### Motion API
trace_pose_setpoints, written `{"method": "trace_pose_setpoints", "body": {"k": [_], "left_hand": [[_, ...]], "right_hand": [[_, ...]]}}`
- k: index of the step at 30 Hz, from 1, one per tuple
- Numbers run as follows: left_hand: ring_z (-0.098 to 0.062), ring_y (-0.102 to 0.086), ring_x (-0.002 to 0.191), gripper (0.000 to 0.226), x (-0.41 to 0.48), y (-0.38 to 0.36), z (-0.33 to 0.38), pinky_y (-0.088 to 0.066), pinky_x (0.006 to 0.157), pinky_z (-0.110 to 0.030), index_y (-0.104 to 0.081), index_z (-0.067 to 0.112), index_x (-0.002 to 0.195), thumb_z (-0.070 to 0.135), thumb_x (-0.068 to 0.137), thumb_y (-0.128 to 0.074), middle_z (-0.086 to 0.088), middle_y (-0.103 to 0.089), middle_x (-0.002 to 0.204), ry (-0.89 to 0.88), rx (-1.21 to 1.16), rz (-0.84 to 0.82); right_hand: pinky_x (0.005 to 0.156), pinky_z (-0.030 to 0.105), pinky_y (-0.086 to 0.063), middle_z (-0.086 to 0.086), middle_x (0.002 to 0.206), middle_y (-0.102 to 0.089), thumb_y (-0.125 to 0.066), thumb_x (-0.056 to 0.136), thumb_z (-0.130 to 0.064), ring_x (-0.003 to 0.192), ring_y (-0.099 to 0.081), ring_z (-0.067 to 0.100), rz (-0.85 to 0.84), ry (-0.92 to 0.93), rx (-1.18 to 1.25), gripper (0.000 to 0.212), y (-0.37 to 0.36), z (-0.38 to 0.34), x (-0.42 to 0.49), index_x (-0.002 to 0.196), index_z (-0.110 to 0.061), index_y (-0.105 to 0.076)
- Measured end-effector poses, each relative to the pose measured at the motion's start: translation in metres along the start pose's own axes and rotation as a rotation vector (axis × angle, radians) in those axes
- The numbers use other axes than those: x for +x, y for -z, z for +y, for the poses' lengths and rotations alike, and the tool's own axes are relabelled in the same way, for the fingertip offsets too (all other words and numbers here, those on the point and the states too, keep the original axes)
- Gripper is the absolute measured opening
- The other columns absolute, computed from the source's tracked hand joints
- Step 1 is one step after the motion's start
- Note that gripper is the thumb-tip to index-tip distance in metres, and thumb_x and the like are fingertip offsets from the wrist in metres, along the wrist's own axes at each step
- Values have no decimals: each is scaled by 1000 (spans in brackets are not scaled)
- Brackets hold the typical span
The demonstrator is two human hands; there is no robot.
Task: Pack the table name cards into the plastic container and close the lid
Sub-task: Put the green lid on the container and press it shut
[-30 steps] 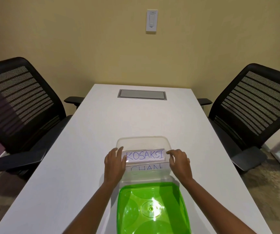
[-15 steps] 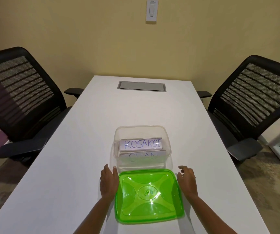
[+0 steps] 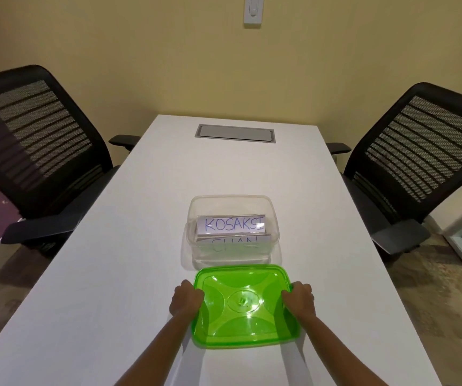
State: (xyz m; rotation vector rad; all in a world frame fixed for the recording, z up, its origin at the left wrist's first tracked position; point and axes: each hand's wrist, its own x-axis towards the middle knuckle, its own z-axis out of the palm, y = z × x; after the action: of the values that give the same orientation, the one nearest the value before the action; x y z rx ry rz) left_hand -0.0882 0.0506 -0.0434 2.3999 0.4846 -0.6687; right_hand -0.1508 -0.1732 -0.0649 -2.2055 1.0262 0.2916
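A clear plastic container (image 3: 231, 201) stands on the white table (image 3: 112, 260), a little beyond my hands. Inside it lean two white name cards: "KOSAKSI" (image 3: 232, 224) at the back and "CHAN" (image 3: 235, 242) in front, partly hidden by the container's near wall. The translucent green lid (image 3: 245, 305) lies just in front of the container. My left hand (image 3: 185, 300) grips the lid's left edge and my right hand (image 3: 300, 300) grips its right edge.
A black mesh office chair (image 3: 37, 146) stands at the table's left and another (image 3: 419, 162) at its right. A grey cable hatch (image 3: 234, 133) is set into the far end of the table. A light switch (image 3: 253, 9) hangs on the wall.
My hands left the cards in the container, drew back to the green lid and closed on its two side edges. The view has tilted down.
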Motion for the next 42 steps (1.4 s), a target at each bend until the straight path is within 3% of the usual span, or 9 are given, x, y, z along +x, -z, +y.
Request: {"method": "trace_pose_setpoints", "body": {"k": [6, 11, 13, 16, 21, 28, 34, 38, 42], "left_hand": [[-33, -56, 117, 31, 1, 12, 15, -47, 94, -35, -60, 1, 114, 7, 87, -45, -20, -60, 126, -82, -5, 14], [-36, -63, 108, 32, 2, 25, 34, -52, 89, -37, -66, -1, 111, 4, 85, -48, -23, -66, 117, -169, -45, -31], [-32, -69, 80, 25, 1, 32, 43, -57, 68, -34, -68, -4, 98, 0, 85, -47, -22, -70, 95, -201, -82, -97], [-10, -50, 32, 29, -2, 38, 56, -43, 31, -19, -55, 7, 61, -4, 86, -47, -9, -56, 58, -214, -95, -165], [-7, -34, 15, 35, -9, 48, 71, -33, 24, -9, -37, 7, 56, -6, 89, -42, -3, -40, 29, -193, -173, -248], [-4, -34, 16, 28, -12, 72, 84, -42, 29, -12, -46, 5, 68, 5, 95, -38, -8, -43, 58, -140, -253, -420], [-7, -41, 22, 31, -16, 87, 89, -53, 37, -20, -50, 6, 70, 14, 98, -37, -7, -45, 50, -151, -477, -562], [-12, -50, 24, 68, -12, 94, 97, -55, 40, -25, -54, 0, 71, 54, 96, -20, -11, -49, 50, -153, -590, -509], [-16, -57, 32, 83, 0, 101, 104, -53, 39, -22, -48, -7, 114, 61, 92, -5, -17, -54, 64, -191, -654, -374]], "right_hand": [[91, 36, -46, 24, 122, -60, -54, 88, -9, 114, -56, 34, -44, 18, 121, 34, 24, 2, 11, 119, 6, -55], [46, 14, -40, 20, 90, -65, -48, 87, 1, 61, -57, 21, -38, 63, 220, 29, 63, 0, 22, 112, 6, -63], [40, 14, -40, 19, 83, -64, -44, 88, 4, 49, -54, 17, -40, 69, 277, 29, 82, -4, 24, 110, 4, -63], [46, 24, -42, 22, 79, -64, -41, 88, 8, 49, -55, 21, -27, 117, 348, 30, 110, -10, 25, 108, 1, -63], [36, 13, -43, 10, 63, -56, -36, 86, 17, 48, -52, 14, -155, 211, 311, 37, 148, -19, 18, 99, -1, -65], [55, 20, -42, 2, 78, -60, -60, 85, 7, 65, -50, 14, -187, 400, 277, 21, 167, -27, 18, 98, -9, -67], [72, 27, -42, 5, 89, -63, -62, 87, -3, 77, -56, 17, -6, 556, 387, 19, 166, -48, 23, 105, -6, -66], [73, 29, -41, 9, 84, -61, -59, 89, -6, 83, -55, 24, 44, 556, 415, 14, 163, -66, 30, 102, -6, -63], [60, 26, -44, 3, 66, -56, -61, 89, -13, 67, -52, 23, 118, 521, 434, 17, 155, -87, 39, 100, -1, -63]]}}
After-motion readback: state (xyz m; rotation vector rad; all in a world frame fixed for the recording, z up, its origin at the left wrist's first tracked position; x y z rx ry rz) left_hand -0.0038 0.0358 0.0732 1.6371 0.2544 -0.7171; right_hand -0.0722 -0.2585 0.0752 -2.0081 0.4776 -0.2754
